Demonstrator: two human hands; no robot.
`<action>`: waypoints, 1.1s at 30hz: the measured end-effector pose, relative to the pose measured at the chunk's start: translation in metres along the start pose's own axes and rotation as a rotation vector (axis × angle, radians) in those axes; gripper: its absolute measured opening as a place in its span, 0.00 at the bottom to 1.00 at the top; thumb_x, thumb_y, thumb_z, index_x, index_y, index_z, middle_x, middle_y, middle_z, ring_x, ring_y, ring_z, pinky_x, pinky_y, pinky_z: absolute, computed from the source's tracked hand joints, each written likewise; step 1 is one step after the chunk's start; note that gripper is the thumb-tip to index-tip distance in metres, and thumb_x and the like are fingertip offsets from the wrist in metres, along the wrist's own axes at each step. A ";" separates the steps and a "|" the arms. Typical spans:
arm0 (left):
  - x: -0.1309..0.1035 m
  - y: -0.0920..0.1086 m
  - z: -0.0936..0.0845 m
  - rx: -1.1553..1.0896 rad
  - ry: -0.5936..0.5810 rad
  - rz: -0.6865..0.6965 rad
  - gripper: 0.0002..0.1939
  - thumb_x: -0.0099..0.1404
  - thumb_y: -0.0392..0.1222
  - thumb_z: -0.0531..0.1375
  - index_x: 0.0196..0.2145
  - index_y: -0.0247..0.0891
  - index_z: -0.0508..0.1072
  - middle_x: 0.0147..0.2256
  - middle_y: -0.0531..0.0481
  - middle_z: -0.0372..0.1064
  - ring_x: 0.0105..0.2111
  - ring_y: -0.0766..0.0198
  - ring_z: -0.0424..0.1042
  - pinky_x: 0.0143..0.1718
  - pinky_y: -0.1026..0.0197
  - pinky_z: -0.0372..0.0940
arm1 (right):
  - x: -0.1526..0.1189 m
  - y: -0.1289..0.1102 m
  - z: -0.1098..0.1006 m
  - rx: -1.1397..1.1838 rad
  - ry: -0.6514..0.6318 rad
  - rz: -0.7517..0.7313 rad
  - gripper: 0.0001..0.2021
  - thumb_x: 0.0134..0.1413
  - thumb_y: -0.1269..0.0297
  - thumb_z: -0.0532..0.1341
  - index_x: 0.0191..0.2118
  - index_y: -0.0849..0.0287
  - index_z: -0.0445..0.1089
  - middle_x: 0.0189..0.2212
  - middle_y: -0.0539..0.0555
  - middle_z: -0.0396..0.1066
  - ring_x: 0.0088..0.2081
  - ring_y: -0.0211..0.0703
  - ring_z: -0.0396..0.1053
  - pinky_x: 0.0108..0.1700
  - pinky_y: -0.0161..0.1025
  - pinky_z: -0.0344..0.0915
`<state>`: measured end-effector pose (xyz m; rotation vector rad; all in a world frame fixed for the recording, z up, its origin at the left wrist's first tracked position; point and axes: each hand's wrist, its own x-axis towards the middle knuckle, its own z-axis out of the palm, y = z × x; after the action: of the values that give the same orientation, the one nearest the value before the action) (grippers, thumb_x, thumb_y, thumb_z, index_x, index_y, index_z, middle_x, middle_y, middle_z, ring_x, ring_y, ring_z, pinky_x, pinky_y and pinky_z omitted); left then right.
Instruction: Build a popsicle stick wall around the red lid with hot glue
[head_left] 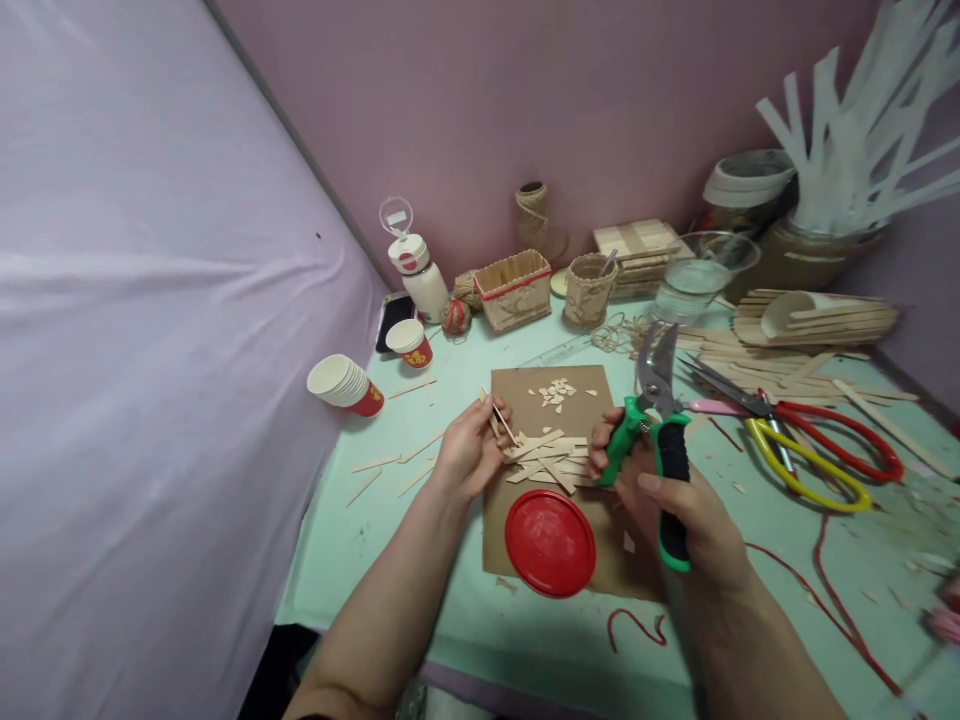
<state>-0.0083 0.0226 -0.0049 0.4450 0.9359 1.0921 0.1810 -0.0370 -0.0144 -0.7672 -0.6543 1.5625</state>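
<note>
My right hand (697, 510) grips green-and-black pruning shears (637, 430), whose blades point up and stand apart. In my left hand (474, 448) a thin wooden stick (504, 420) is pinched between the fingers. Between the two hands, a heap of flat wooden strips (546, 458) lies on a brown cardboard sheet (525, 385). Small cut wood chips (556, 394) sit farther back on the cardboard. Closest to me on it is a round red lid (550, 543).
Red-handled scissors (840, 435), yellow-handled scissors (814, 480) and loose sticks lie at right. Paper cups (345, 386) are at left. Along the back stand a white bottle (424, 285), a small wooden box (514, 295), a wooden cup (589, 295) and a water bowl (694, 285).
</note>
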 end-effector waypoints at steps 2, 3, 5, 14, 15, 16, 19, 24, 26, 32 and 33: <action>0.002 0.000 -0.003 -0.032 -0.028 -0.006 0.09 0.63 0.42 0.59 0.30 0.35 0.65 0.25 0.54 0.57 0.20 0.73 0.53 0.21 0.70 0.52 | 0.001 0.000 0.001 0.005 0.005 0.008 0.22 0.37 0.61 0.65 0.44 0.52 0.66 0.36 0.53 0.67 0.38 0.48 0.66 0.40 0.48 0.68; 0.003 -0.001 -0.004 -0.043 -0.044 -0.012 0.08 0.63 0.42 0.59 0.30 0.35 0.65 0.25 0.54 0.56 0.20 0.73 0.53 0.21 0.70 0.53 | 0.001 0.000 0.002 0.008 0.006 0.009 0.21 0.38 0.61 0.65 0.43 0.52 0.66 0.36 0.53 0.67 0.38 0.47 0.66 0.40 0.47 0.68; 0.004 0.000 -0.006 -0.047 -0.065 -0.019 0.08 0.63 0.41 0.59 0.30 0.35 0.65 0.25 0.54 0.56 0.21 0.73 0.53 0.22 0.70 0.53 | 0.002 0.000 0.002 0.014 0.010 0.011 0.21 0.37 0.61 0.66 0.43 0.52 0.67 0.36 0.53 0.67 0.37 0.46 0.66 0.40 0.47 0.68; -0.037 0.057 -0.069 0.780 0.277 0.408 0.10 0.64 0.47 0.55 0.35 0.37 0.70 0.29 0.53 0.61 0.23 0.71 0.56 0.24 0.67 0.54 | 0.000 -0.006 0.006 0.011 0.072 0.042 0.23 0.34 0.60 0.67 0.43 0.52 0.70 0.37 0.53 0.65 0.35 0.44 0.64 0.34 0.44 0.68; -0.044 0.066 -0.084 0.984 0.391 0.483 0.11 0.65 0.46 0.54 0.36 0.38 0.70 0.30 0.52 0.63 0.26 0.69 0.60 0.27 0.66 0.57 | 0.000 -0.007 0.006 0.012 0.069 0.048 0.23 0.34 0.60 0.67 0.43 0.52 0.70 0.37 0.53 0.65 0.35 0.44 0.64 0.34 0.43 0.68; -0.050 0.075 -0.098 1.174 0.497 0.523 0.11 0.66 0.45 0.52 0.37 0.38 0.71 0.31 0.51 0.65 0.30 0.66 0.63 0.32 0.65 0.59 | 0.000 -0.007 0.006 0.016 0.060 0.057 0.23 0.34 0.61 0.68 0.42 0.52 0.70 0.37 0.53 0.64 0.35 0.44 0.64 0.35 0.43 0.68; -0.063 0.091 -0.133 1.565 0.680 0.484 0.14 0.66 0.42 0.48 0.39 0.37 0.72 0.34 0.46 0.69 0.38 0.58 0.68 0.41 0.57 0.63 | 0.001 -0.007 0.005 0.030 0.033 0.079 0.22 0.35 0.61 0.68 0.42 0.51 0.70 0.38 0.53 0.63 0.35 0.44 0.63 0.34 0.42 0.68; -0.062 0.088 -0.151 1.751 0.804 0.523 0.17 0.65 0.41 0.52 0.48 0.34 0.71 0.44 0.38 0.66 0.45 0.52 0.68 0.47 0.51 0.64 | 0.002 -0.007 0.006 0.038 0.042 0.072 0.21 0.35 0.59 0.69 0.40 0.52 0.71 0.37 0.54 0.61 0.35 0.44 0.61 0.33 0.41 0.68; -0.058 0.080 -0.144 1.728 0.745 0.518 0.16 0.63 0.40 0.54 0.47 0.35 0.72 0.44 0.40 0.67 0.41 0.55 0.69 0.45 0.53 0.65 | 0.002 -0.007 0.007 0.029 0.045 0.067 0.20 0.35 0.59 0.69 0.40 0.53 0.71 0.36 0.54 0.61 0.35 0.44 0.61 0.33 0.41 0.69; -0.038 0.059 -0.115 1.843 0.330 0.348 0.07 0.62 0.39 0.56 0.35 0.37 0.73 0.36 0.45 0.72 0.36 0.58 0.69 0.40 0.57 0.63 | 0.003 -0.004 0.004 0.034 0.011 0.062 0.19 0.37 0.60 0.68 0.41 0.50 0.70 0.37 0.53 0.62 0.36 0.46 0.63 0.38 0.46 0.70; -0.035 0.058 -0.113 1.893 0.289 0.337 0.07 0.62 0.39 0.55 0.33 0.36 0.73 0.35 0.45 0.72 0.36 0.57 0.69 0.40 0.57 0.62 | 0.003 -0.004 0.003 0.047 0.008 0.056 0.18 0.38 0.61 0.68 0.40 0.50 0.70 0.37 0.53 0.62 0.36 0.45 0.63 0.39 0.47 0.70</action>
<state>-0.1379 0.0018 -0.0117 2.0414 2.0366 0.1953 0.1809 -0.0338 -0.0097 -0.7616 -0.5925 1.6201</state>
